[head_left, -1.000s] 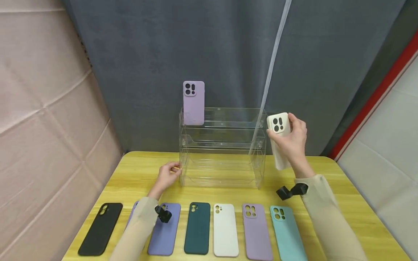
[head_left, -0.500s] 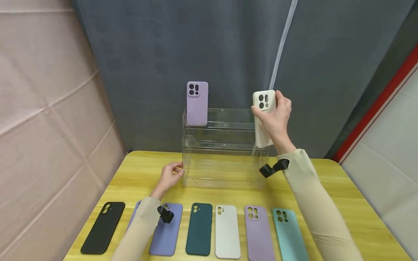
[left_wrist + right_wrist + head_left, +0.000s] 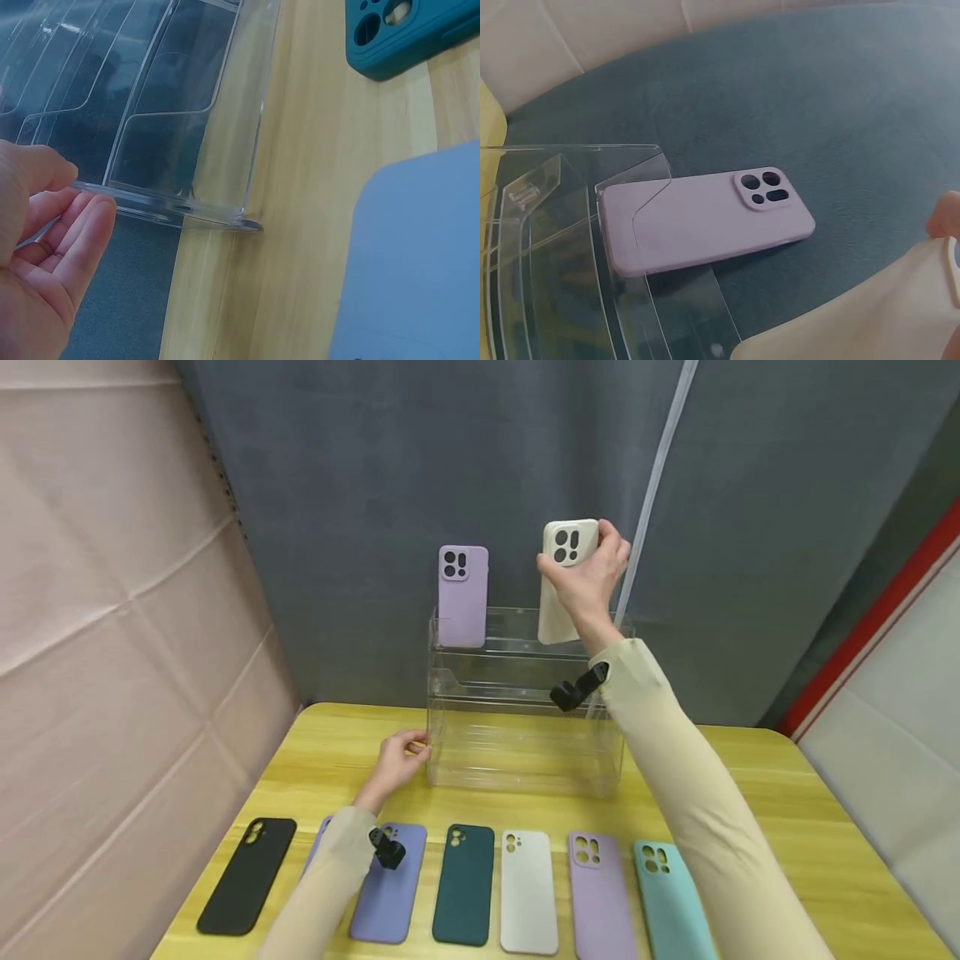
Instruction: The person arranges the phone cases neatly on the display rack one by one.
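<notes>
My right hand (image 3: 592, 578) grips a cream phone case (image 3: 557, 606) by its upper sides. The case stands upright, its lower end at the top tier of a clear acrylic display rack (image 3: 517, 697), right of its middle. In the right wrist view the cream case (image 3: 870, 319) shows at the lower right; most of the hand is out of frame. A lilac phone case (image 3: 462, 602) stands in the left end of that top tier. My left hand (image 3: 397, 762) pinches the rack's left side edge between thumb and fingers, as the left wrist view also shows.
Along the table's (image 3: 345, 735) front lie several phone cases: black (image 3: 247, 877), periwinkle (image 3: 390, 893), dark green (image 3: 463, 893), white (image 3: 528, 897), purple (image 3: 602, 897) and turquoise (image 3: 675, 902). My left sleeve partly covers another bluish case. A grey curtain (image 3: 360, 527) hangs behind the rack.
My right hand has carried the cream case up and leftward, from beside the rack to its top tier. My left hand stays at the rack's side. The head view has shifted slightly.
</notes>
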{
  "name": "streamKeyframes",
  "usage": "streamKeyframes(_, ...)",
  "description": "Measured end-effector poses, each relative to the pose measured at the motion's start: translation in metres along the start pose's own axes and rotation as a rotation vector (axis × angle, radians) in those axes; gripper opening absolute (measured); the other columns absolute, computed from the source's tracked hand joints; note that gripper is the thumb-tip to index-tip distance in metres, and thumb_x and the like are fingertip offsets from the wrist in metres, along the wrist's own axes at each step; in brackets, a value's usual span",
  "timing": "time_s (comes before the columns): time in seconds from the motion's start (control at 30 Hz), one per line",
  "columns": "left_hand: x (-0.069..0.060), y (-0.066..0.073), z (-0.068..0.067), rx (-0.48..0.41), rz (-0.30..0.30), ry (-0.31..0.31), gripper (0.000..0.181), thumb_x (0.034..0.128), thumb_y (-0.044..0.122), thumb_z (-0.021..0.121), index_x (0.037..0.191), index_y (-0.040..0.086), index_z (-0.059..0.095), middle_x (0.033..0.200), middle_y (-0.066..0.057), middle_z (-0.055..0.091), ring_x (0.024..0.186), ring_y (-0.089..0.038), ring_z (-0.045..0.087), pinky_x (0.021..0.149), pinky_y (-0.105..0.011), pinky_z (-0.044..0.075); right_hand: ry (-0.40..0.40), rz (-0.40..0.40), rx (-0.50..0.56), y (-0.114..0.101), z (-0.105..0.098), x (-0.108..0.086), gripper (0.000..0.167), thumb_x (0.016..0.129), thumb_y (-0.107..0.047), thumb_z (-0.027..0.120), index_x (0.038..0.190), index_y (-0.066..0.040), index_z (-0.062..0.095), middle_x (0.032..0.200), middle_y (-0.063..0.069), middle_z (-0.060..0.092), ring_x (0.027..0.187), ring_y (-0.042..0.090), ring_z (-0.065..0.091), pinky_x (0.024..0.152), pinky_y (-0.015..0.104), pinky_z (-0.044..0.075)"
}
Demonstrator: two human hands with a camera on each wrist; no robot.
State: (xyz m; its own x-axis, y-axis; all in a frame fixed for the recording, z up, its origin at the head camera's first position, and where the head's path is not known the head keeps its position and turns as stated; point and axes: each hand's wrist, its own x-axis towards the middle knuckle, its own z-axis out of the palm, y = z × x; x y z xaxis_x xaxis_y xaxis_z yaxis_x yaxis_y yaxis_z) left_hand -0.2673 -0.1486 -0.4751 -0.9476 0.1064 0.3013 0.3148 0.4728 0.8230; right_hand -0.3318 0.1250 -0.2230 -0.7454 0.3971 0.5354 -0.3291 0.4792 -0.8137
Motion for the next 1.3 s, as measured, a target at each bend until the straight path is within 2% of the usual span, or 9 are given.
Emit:
streamKeyframes(0.13,0.002,-0.001,0.004,-0.006,0.0,-0.004,0.027,0.0814,-0.006,0.063,0.108,-0.013,0.063,0.099,-0.022,0.064,0.083,-0.032,0.063,0.061,-0.029,0.053,0.042,0.002,-0.013,-0.002,0.016,0.007,0.081,0.066,-0.024,0.074,0.135,-0.011,0.035,0.127,0.007,0.034,0.115,0.018,0.031,0.09,0.02,0.032)
streamKeyframes(0.3,0.003,0.0,0.01,-0.011,0.001,-0.006,0.027,0.0815,-0.006,0.064,0.108,-0.012,0.063,0.1,-0.021,0.064,0.082,-0.032,0.063,0.061,-0.028,0.053,0.073,0.031,-0.005,0.0,0.03,0.011,0.082,0.066,-0.025,0.075,0.136,-0.011,0.033,0.127,0.006,0.033,0.114,0.018,0.031,0.089,0.018,0.033)
streamKeyframes(0.47,0.002,0.002,0.011,-0.01,0.004,0.001,0.026,0.081,-0.006,0.064,0.107,-0.012,0.064,0.098,-0.021,0.064,0.081,-0.031,0.064,0.06,-0.028,0.053,0.091,0.029,0.016,0.008,0.041,0.006,0.082,0.066,-0.026,0.076,0.134,-0.01,0.032,0.126,0.007,0.034,0.113,0.019,0.032,0.088,0.019,0.034)
streamKeyframes(0.7,0.002,0.004,0.01,-0.008,0.048,-0.003,0.026,0.081,-0.006,0.064,0.105,-0.014,0.063,0.097,-0.023,0.064,0.079,-0.032,0.064,0.06,-0.031,0.054,0.139,0.018,0.025,0.019,0.05,0.001,0.083,0.067,-0.025,0.078,0.134,-0.008,0.032,0.126,0.008,0.033,0.113,0.021,0.032,0.091,0.019,0.032)
streamKeyframes(1.1,0.001,0.007,0.011,-0.005,0.02,-0.015,0.027,0.0825,-0.004,0.064,0.108,-0.014,0.062,0.1,-0.022,0.063,0.081,-0.032,0.064,0.06,-0.031,0.054,0.122,0.094,-0.064,0.031,0.056,-0.003,0.085,0.065,-0.025,0.077,0.135,-0.009,0.032,0.128,0.01,0.032,0.115,0.023,0.031,0.092,0.025,0.033)
streamKeyframes(1.3,0.0,0.006,0.013,-0.008,0.032,-0.007,0.026,0.0815,-0.005,0.065,0.106,-0.014,0.063,0.097,-0.021,0.064,0.079,-0.031,0.064,0.059,-0.029,0.053,0.091,0.142,-0.128,0.033,0.057,-0.007,0.086,0.065,-0.027,0.075,0.137,-0.013,0.03,0.13,0.008,0.032,0.116,0.022,0.031,0.088,0.035,0.036)
